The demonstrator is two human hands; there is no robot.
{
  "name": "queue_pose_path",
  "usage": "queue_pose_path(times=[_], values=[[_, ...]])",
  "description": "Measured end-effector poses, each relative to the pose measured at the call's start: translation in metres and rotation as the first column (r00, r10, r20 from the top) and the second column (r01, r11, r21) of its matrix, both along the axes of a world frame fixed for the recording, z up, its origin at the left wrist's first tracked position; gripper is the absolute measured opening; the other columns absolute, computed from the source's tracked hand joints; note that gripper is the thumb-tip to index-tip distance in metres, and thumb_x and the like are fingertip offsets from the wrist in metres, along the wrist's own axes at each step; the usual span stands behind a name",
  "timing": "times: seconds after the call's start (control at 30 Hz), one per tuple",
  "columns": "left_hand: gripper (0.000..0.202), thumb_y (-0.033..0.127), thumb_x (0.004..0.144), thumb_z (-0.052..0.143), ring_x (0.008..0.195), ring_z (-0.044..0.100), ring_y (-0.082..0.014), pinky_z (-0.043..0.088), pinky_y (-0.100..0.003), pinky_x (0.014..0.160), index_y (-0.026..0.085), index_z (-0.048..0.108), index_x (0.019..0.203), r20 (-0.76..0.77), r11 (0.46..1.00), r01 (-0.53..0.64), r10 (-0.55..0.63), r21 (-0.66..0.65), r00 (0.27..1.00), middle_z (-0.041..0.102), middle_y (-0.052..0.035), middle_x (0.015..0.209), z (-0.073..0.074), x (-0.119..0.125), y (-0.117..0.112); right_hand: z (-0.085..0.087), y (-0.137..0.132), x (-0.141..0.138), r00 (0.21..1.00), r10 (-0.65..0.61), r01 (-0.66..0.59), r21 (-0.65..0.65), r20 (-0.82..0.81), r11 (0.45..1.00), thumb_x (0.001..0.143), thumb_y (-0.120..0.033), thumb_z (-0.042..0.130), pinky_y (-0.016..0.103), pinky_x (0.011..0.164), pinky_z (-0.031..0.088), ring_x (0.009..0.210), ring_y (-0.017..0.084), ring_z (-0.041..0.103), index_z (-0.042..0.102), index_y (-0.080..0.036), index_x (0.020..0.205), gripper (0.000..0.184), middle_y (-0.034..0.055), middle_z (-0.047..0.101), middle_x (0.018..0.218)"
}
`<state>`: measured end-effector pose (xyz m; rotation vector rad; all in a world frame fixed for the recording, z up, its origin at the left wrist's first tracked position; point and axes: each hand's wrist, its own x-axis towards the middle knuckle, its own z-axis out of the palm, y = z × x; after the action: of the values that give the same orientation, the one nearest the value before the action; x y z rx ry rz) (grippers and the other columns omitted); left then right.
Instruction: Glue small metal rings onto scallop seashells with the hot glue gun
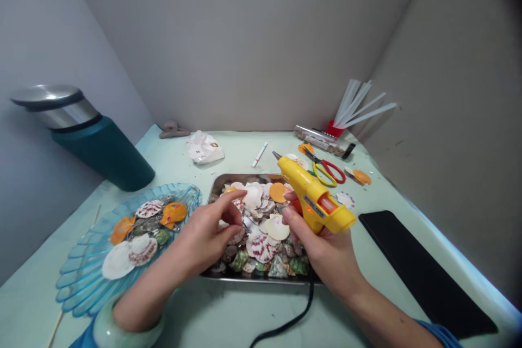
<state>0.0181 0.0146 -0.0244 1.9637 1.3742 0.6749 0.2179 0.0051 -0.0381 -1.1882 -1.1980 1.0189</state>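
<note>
My right hand [326, 250] grips a yellow hot glue gun [314, 193] with a small orange light lit on its side. The gun's nozzle points up and to the left, above the far edge of a metal tray [261, 280] full of seashells. Over the tray's left part hovers my left hand [212, 228], index finger raised and thumb close to the curled middle finger. Whatever lies between those fingertips, if anything, is too small to make out. Below the hands lie a purple-streaked scallop shell [261, 246], a cream scallop shell [277, 227] and an orange shell [279, 192].
A blue glass shell-shaped dish [77, 277] with shells stands left, before a teal bottle [106, 147]. Scissors [326, 169], a clear tube [322, 140] and glue sticks [353, 103] in a red cup sit back right. A black mat [424, 272] lies right; a black cord [302, 312] runs forward.
</note>
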Motion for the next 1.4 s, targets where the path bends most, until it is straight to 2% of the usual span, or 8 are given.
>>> queue_pose_path(times=[0.1, 0.2, 0.43, 0.83, 1.03, 1.1, 1.2, 1.4], values=[[0.050, 0.013, 0.080, 0.054, 0.075, 0.055, -0.0136, 0.046, -0.028, 0.071, 0.021, 0.042, 0.128, 0.314, 0.995, -0.029, 0.059, -0.098, 0.948, 0.057, 0.0013, 0.080, 0.004, 0.007, -0.003, -0.001, -0.002, -0.002, 0.996, 0.082, -0.083, -0.060, -0.024, 0.995, 0.076, -0.036, 0.067, 0.022, 0.044, 0.039, 0.045, 0.008, 0.045, 0.063, -0.017, 0.094, 0.027, -0.0029, 0.057, 0.065], [0.050, 0.013, 0.079, 0.057, 0.076, 0.054, -0.0128, 0.046, -0.026, 0.070, 0.022, 0.044, 0.126, 0.452, 0.991, -0.048, 0.100, -0.124, 0.886, 0.055, 0.0012, 0.082, 0.004, 0.014, -0.008, 0.000, -0.004, -0.006, 0.984, 0.173, -0.176, -0.114, -0.035, 0.978, 0.075, -0.037, 0.068, 0.023, 0.046, 0.040, 0.047, 0.009, 0.047, 0.065, -0.016, 0.090, 0.025, -0.0025, 0.058, 0.064], [0.050, 0.010, 0.080, 0.056, 0.077, 0.056, -0.0135, 0.046, -0.027, 0.072, 0.024, 0.045, 0.126, 0.477, 0.993, -0.118, 0.095, 0.018, 0.874, 0.056, 0.0009, 0.081, -0.003, 0.018, -0.018, 0.004, -0.007, -0.016, 0.989, 0.148, -0.150, -0.163, -0.026, 0.975, 0.071, -0.039, 0.070, 0.023, 0.048, 0.041, 0.050, 0.010, 0.047, 0.065, -0.015, 0.083, 0.027, -0.0014, 0.059, 0.063], [0.044, 0.012, 0.080, 0.056, 0.076, 0.058, -0.0134, 0.046, -0.029, 0.075, 0.022, 0.046, 0.122, 0.494, 0.985, -0.163, 0.166, -0.050, 0.853, 0.059, 0.0013, 0.080, -0.015, 0.019, -0.016, 0.006, 0.002, -0.019, 0.974, 0.214, -0.194, -0.224, 0.069, 0.955, 0.071, -0.036, 0.067, 0.023, 0.048, 0.036, 0.050, 0.011, 0.043, 0.061, -0.015, 0.077, 0.022, -0.0033, 0.052, 0.059], [0.041, 0.015, 0.080, 0.060, 0.087, 0.060, -0.0168, 0.046, -0.032, 0.080, 0.023, 0.050, 0.118, 0.250, 0.984, -0.168, 0.149, 0.054, 0.957, 0.062, -0.0021, 0.094, -0.017, 0.009, -0.012, 0.000, 0.003, -0.013, 0.980, 0.166, -0.139, -0.223, 0.108, 0.965, 0.073, -0.034, 0.066, 0.025, 0.051, 0.040, 0.055, 0.013, 0.050, 0.063, -0.016, 0.082, 0.020, 0.0006, 0.059, 0.070], [0.010, 0.017, 0.082, 0.058, 0.084, 0.059, -0.0180, 0.045, -0.033, 0.077, 0.020, 0.060, 0.091, 0.008, 0.987, -0.112, 0.112, 0.119, 0.994, 0.063, -0.0024, 0.087, -0.012, 0.000, -0.010, 0.000, 0.004, -0.009, 0.968, 0.165, -0.122, -0.220, 0.187, 0.968, 0.073, -0.031, 0.066, 0.026, 0.052, 0.041, 0.057, 0.014, 0.052, 0.062, -0.017, 0.079, 0.016, 0.0010, 0.061, 0.070], [0.008, 0.021, 0.083, 0.057, 0.077, 0.058, -0.0182, 0.043, -0.031, 0.070, 0.020, 0.060, 0.076, -0.249, 0.998, 0.033, -0.016, 0.062, 0.968, 0.063, -0.0013, 0.078, -0.003, -0.009, -0.011, 0.000, 0.007, -0.006, 0.953, 0.199, -0.143, -0.240, 0.227, 0.960, 0.075, -0.031, 0.064, 0.025, 0.048, 0.040, 0.050, 0.012, 0.050, 0.062, -0.017, 0.081, 0.016, 0.0012, 0.063, 0.071], [0.013, 0.019, 0.074, 0.063, 0.080, 0.060, -0.0218, 0.044, -0.032, 0.069, 0.021, 0.061, 0.087, -0.452, 0.985, 0.154, -0.173, -0.079, 0.875, 0.066, -0.0031, 0.084, -0.003, -0.004, -0.016, -0.002, 0.010, -0.006, 0.986, 0.135, -0.108, -0.247, 0.099, 0.963, 0.077, -0.037, 0.065, 0.024, 0.046, 0.041, 0.050, 0.011, 0.050, 0.062, -0.016, 0.094, 0.028, 0.0003, 0.062, 0.071]])
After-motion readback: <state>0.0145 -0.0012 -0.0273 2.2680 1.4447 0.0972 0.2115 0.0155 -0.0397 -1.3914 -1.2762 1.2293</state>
